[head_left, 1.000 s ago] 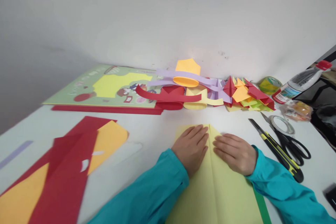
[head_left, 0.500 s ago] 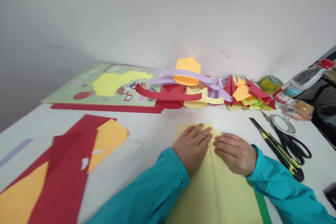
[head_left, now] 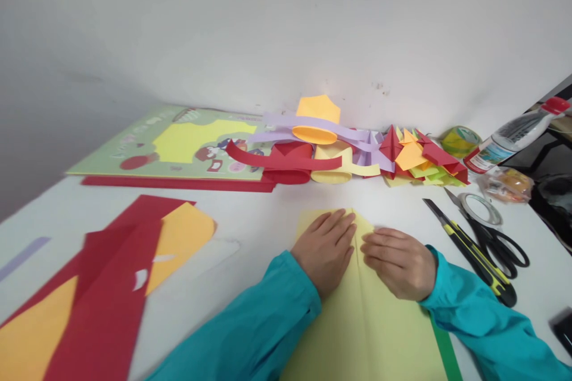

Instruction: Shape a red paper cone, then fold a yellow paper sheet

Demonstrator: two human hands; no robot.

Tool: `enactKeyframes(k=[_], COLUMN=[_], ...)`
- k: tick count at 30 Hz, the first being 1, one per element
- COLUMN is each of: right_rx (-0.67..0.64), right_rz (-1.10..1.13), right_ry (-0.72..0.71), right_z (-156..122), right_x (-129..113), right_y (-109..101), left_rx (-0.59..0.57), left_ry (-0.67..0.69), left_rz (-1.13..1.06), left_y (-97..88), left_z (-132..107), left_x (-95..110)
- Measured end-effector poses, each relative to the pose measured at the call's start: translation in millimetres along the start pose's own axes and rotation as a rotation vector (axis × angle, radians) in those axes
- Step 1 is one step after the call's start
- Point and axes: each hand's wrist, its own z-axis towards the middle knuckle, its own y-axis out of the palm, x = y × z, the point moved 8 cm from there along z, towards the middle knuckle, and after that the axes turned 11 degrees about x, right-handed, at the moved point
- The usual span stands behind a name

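Observation:
A pale yellow sheet of paper (head_left: pixel 353 333) with a lengthwise crease lies in front of me, its top right corner slanted as if folded in. My left hand (head_left: pixel 326 250) rests flat on the upper left of the sheet, fingers stretched toward the crease. On the right side, the fingers of my right hand (head_left: pixel 397 262) lie extended and close together over the slanted corner, tips near the crease; its thumb is hidden. A strip of green (head_left: pixel 447 348) shows from under the sheet's right edge.
Red paper (head_left: pixel 111 274) and orange pieces (head_left: pixel 181 244) lie at left. Behind are a green picture board (head_left: pixel 111 149), paper loops (head_left: pixel 290 164) and folded paper shapes (head_left: pixel 411 155). A utility knife (head_left: pixel 473 256), scissors (head_left: pixel 503 250), tape roll (head_left: pixel 480 208) and bottle (head_left: pixel 513 137) stand or lie at right.
The view has shifted very slightly. Both hands stay on the yellow sheet in nearly the same places.

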Motion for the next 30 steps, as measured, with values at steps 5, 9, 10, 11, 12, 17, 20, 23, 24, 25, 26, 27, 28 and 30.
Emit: enactKeyframes(k=[5,9,10,11,12,17,20,23,24,25,26,27,28,30], right_rx=[0.006,0.007,0.006,0.001,-0.008,-0.073,-0.093,-0.108,-0.109,-0.110,-0.112,-0.116,-0.121,-0.131], right_rz=[-0.007,-0.001,0.005,0.013,0.022,0.061,0.061,0.047,0.043,0.039,0.037,0.035,0.032,0.025], right_ry=[-0.004,0.000,0.001,0.005,0.014,0.076,0.079,0.084,0.088,0.093,0.096,0.098,0.097,0.094], right_z=[-0.7,-1.3,-0.9,-0.4,0.3,1.8,0.9,-0.7,-1.2,-1.7,-2.4,-3.1,-3.9,-5.6], right_x=[-0.1,0.5,0.4,0.4,0.6,3.0,3.5,5.3,6.0,6.7,7.2,7.4,7.3,7.0], right_y=[0.8,1.3,1.0,0.7,0.4,0.3,0.7,2.2,2.6,3.0,3.5,4.2,4.9,6.1], left_rx=[-0.039,-0.084,-0.082,-0.081,-0.078,-0.093,-0.131,-0.173,-0.183,-0.193,-0.202,-0.210,-0.217,-0.227], left_ry=[0.005,0.019,0.008,-0.005,-0.013,-0.022,-0.033,-0.044,-0.044,-0.041,-0.039,-0.036,-0.036,-0.040], left_rz=[0.001,-0.025,-0.032,-0.040,-0.048,-0.082,-0.110,-0.136,-0.141,-0.146,-0.151,-0.158,-0.166,-0.179], left_y=[1.7,4.9,4.9,4.9,4.7,2.9,2.2,2.1,2.1,2.1,2.3,2.6,2.9,3.4], left_z=[-0.6,-2.6,-2.7,-2.7,-2.7,-1.7,-1.5,-1.7,-1.8,-2.0,-2.1,-2.3,-2.5,-2.8], left_x=[0.6,0.1,-1.2,-2.5,-3.4,-4.8,-5.8,-7.9,-8.7,-9.6,-10.6,-11.7,-12.8,-14.9])
